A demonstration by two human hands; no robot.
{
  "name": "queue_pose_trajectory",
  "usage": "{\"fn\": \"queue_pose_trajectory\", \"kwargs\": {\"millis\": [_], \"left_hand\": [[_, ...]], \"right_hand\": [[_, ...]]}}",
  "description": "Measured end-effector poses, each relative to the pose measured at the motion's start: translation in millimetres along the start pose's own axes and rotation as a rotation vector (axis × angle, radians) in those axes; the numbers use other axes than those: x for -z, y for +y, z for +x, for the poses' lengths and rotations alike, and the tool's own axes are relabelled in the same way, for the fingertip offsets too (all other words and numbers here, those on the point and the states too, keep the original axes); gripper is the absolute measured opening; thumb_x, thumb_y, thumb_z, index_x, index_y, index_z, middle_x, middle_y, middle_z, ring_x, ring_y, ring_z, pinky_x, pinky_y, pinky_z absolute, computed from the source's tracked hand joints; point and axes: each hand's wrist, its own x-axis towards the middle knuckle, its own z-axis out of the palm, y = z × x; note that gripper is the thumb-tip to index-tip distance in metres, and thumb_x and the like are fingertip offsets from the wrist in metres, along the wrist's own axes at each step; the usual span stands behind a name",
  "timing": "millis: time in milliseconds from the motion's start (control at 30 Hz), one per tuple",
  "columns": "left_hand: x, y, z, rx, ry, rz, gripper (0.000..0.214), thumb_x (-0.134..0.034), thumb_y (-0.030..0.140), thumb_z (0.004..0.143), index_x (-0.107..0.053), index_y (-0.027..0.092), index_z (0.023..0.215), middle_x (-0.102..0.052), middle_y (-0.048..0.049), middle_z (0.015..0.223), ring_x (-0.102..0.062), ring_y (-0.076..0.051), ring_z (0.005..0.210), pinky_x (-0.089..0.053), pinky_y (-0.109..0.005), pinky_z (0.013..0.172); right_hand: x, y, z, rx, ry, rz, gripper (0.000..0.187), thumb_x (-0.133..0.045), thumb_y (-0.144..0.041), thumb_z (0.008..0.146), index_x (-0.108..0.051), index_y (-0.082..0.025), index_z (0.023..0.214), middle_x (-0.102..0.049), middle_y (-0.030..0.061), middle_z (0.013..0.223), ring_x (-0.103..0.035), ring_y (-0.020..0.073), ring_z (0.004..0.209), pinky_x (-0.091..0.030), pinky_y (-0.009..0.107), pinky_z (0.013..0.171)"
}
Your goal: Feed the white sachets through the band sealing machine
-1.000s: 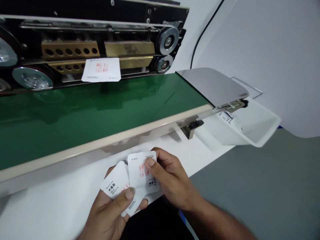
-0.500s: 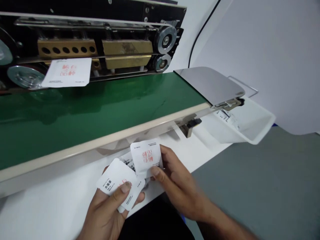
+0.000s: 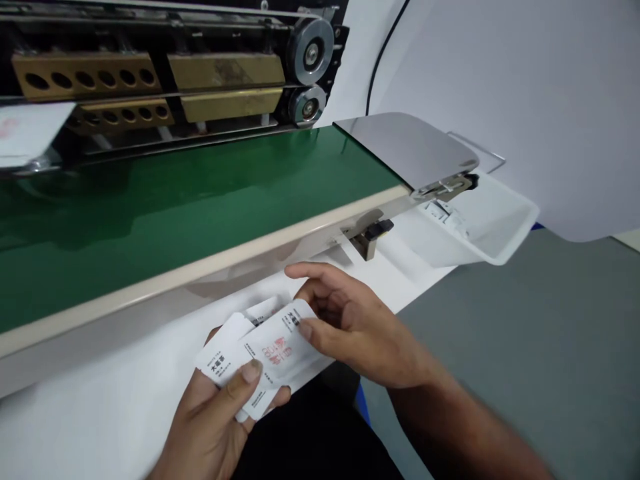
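Observation:
My left hand [image 3: 215, 407] is closed round several white sachets [image 3: 225, 357] with black and red print, its thumb pressed on top of the fanned stack. The uppermost sachet [image 3: 280, 347], with red characters in its middle, slants across the others towards my right hand [image 3: 350, 327]. That hand's thumb touches or lies just over this sachet's far corner. Its index finger stretches out above, apart from the thumb, and the other fingers are loosely curled. The lower sachets are partly hidden.
A green conveyor belt [image 3: 200, 193] runs below a sealing machine with brass blocks [image 3: 225, 70] and metal rollers [image 3: 311, 52]. One white sachet [image 3: 30, 133] sits in the machine at left. A grey end plate [image 3: 405, 147] leads to a white bin [image 3: 500, 227] holding sachets.
The sachet that my right hand gripped now lies on the stack in my left hand, and my right fingers have spread. The view has shifted; the sachet in the machine appears further left.

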Motion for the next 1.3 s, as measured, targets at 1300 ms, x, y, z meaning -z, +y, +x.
{"fn": "queue_pose_trajectory", "kwargs": {"millis": [1300], "left_hand": [[4.8, -4, 7, 0.001, -0.142, -0.06, 0.054, -0.075, 0.03, 0.082, -0.052, 0.031, 0.131, -0.075, -0.0034, 0.108, -0.069, -0.026, 0.104, -0.056, -0.031, 0.083]], "right_hand": [[-48, 21, -4, 0.152, 0.14, -0.267, 0.022, -0.059, -0.033, 0.092, -0.059, -0.014, 0.103, -0.058, 0.0095, 0.105, -0.058, 0.0192, 0.093, -0.051, 0.024, 0.068]]}}
